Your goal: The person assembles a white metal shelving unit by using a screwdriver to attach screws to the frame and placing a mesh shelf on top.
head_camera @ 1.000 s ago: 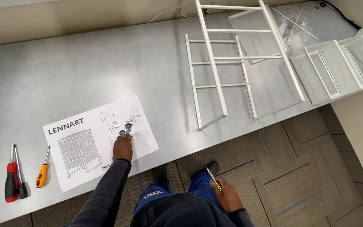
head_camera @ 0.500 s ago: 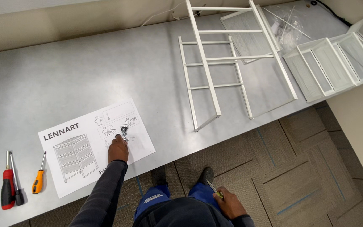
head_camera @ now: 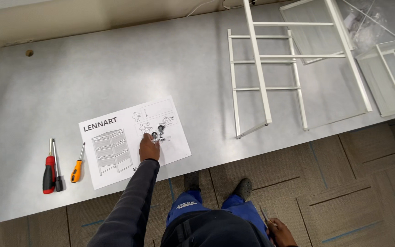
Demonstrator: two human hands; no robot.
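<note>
My left hand (head_camera: 148, 147) lies on a paper instruction sheet (head_camera: 115, 153) near the grey table's front edge. Its fingertips touch a few small dark metal fittings (head_camera: 157, 132) that sit on the sheet. Nothing is visibly gripped in it. My right hand (head_camera: 280, 232) hangs low beside my right thigh, off the table, closed around a thin grey tool (head_camera: 264, 213) that sticks up from the fist. Two white metal ladder-like frames (head_camera: 261, 68) lie flat and overlapping on the table, well to the right of the sheet.
A red-handled screwdriver (head_camera: 49, 174), a thin dark tool (head_camera: 57, 179) and a small orange screwdriver (head_camera: 76, 170) lie left of the sheet. White wire baskets (head_camera: 392, 77) and a clear plastic bag (head_camera: 366, 23) are at the far right. The table (head_camera: 115, 59) has a hole (head_camera: 29, 53).
My left hand stays at the fittings on the sheet. My right hand has dropped lower beside my leg. My view has moved closer to the table.
</note>
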